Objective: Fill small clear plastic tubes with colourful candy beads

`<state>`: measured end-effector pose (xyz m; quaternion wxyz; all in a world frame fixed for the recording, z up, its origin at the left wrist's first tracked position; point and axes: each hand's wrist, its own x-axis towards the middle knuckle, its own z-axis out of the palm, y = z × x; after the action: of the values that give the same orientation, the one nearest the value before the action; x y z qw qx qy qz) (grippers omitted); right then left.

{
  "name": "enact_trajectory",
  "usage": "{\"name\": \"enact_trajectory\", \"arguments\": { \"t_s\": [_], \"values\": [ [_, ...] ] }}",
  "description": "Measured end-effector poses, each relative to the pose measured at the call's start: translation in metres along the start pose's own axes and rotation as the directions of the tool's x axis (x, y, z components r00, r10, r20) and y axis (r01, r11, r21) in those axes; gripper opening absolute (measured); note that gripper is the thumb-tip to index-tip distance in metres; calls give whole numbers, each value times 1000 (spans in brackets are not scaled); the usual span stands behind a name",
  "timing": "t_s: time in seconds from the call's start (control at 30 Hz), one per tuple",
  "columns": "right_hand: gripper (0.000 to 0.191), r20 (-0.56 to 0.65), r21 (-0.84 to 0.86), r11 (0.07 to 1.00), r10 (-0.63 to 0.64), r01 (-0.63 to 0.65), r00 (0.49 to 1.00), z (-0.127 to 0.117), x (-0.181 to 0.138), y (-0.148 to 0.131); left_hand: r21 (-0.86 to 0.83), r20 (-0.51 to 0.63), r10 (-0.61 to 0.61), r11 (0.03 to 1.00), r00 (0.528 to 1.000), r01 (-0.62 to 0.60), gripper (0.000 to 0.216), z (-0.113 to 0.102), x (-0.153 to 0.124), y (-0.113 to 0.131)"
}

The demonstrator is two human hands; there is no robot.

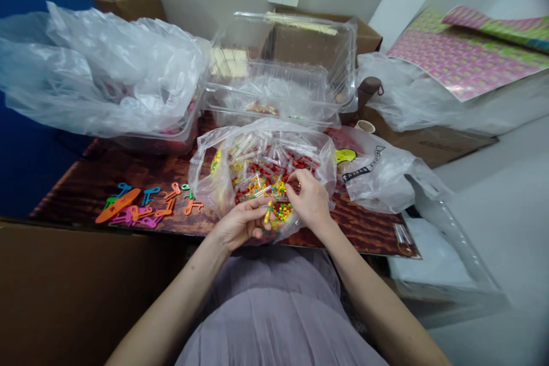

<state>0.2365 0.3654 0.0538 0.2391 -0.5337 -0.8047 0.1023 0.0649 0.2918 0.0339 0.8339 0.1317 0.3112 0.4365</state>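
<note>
At the table's front edge, my left hand pinches a small clear tube with yellow and green beads in it. Just right of it, my right hand has its fingertips pressed together above the bag; what they hold, if anything, is too small to make out. Both hands are over an open clear plastic bag. Inside it lie many clear tubes, some with red contents, and loose yellow, green and orange beads.
Colourful plastic clips lie left on the wooden-patterned table. Behind are a clear lidded box and a bag-covered tub. A printed plastic bag lies right, and a few clear tubes rest near the right corner.
</note>
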Motion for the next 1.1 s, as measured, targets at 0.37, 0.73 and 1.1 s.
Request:
{"name": "enact_trajectory", "arguments": {
  "t_s": [0.37,0.73,1.1],
  "values": [
    [8,10,500,860,113,-103,994,-8,-6,1,384,-26,213,904,977,-187,44,6,-2,-3],
    [23,440,812,335,189,-479,878,-9,-4,-19,509,-85,308,831,948,-224,36,12,-1,-5],
    [17,521,720,512,48,-469,852,-15,3,-16,380,-127,228,910,965,-165,36,11,-5,-9]
  ]
}}
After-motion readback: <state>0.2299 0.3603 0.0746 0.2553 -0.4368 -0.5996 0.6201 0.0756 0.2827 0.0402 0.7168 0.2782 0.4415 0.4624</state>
